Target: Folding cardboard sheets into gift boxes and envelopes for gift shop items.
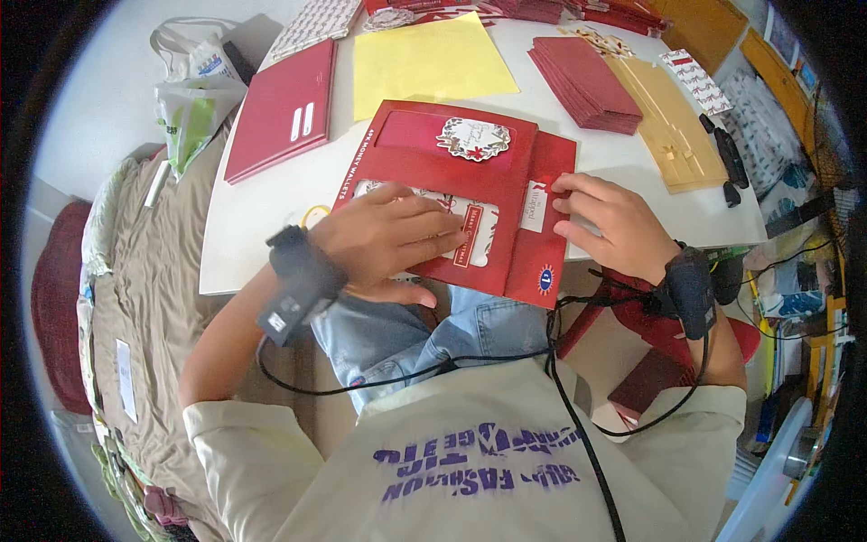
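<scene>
A red printed card pack of money wallets lies at the table's near edge and partly overhangs it. Windows in it show a round wreath tag and a white patterned card with a red label. My left hand rests flat over the lower window, fingers extended, thumb below the pack's near edge. My right hand is at the right-hand flap, its fingertips by a small white printed label. Whether those fingers grip the flap, I cannot tell. Both wrists wear black strapped devices with cables.
On the white table are dark red folders, a yellow sheet, a stack of dark red envelopes, clear tan packaging and black objects. Black cables cross my lap. Bags stand at the far left.
</scene>
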`<state>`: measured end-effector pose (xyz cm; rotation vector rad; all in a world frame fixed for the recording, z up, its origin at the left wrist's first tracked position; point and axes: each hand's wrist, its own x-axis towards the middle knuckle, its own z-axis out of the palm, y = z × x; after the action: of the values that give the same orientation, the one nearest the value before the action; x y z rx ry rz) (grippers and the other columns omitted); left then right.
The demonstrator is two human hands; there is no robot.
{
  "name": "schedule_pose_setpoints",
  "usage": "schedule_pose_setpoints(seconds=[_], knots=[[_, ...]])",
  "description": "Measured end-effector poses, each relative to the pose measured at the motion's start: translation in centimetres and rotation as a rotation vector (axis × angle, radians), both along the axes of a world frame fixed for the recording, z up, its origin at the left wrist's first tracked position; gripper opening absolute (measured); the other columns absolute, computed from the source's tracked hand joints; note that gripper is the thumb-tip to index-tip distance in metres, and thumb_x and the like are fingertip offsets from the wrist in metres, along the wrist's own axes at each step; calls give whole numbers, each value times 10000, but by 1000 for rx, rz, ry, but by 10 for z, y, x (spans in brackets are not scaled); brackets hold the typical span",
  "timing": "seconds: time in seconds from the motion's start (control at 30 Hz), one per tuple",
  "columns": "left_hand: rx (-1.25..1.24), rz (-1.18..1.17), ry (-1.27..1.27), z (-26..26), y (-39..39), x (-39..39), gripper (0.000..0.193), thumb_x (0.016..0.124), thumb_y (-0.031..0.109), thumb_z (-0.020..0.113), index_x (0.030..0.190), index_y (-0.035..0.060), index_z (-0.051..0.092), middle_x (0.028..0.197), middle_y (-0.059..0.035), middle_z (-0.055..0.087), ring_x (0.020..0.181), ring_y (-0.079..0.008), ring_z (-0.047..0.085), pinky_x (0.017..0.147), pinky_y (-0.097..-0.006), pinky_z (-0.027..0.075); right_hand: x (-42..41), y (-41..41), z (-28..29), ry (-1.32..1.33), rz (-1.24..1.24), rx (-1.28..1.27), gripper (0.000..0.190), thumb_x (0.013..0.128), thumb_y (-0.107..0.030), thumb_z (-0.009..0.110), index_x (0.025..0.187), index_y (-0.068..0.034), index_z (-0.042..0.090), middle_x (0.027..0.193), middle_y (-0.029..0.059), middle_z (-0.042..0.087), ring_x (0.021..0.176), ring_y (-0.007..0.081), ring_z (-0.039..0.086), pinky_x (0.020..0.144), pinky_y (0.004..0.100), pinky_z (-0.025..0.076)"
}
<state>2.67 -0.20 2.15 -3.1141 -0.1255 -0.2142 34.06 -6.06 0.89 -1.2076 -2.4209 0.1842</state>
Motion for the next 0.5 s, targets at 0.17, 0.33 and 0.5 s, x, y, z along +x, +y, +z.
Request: schedule_pose_setpoints(seconds=[0.17,0.33,0.5], knots=[[73,340,-32,15,29,-51,722,698,590,673,1190,83,529,1218,-135,519,1136,-328,499,931,-448,398,0,-2,-1,4,-48,-26,324,837,-303,629,874,16,592,1075,111,564,888,306,595,747,387,485],[-50,457,125,12,21,-97,596,670,464,747,1109,91,593,1083,-100,542,973,-285,547,860,-400,430,4,-2,-7,-104,-177,104,404,796,-307,680,940,44,543,1077,140,542,916,328,571,771,406,469],[-192,402,13,-2,6,-100,491,674,361,770,1043,77,617,1004,-90,546,901,-276,553,787,-373,454,5,3,-7,-109,-174,84,398,798,-281,676,976,46,535,1099,154,533,956,342,557,801,412,461]])
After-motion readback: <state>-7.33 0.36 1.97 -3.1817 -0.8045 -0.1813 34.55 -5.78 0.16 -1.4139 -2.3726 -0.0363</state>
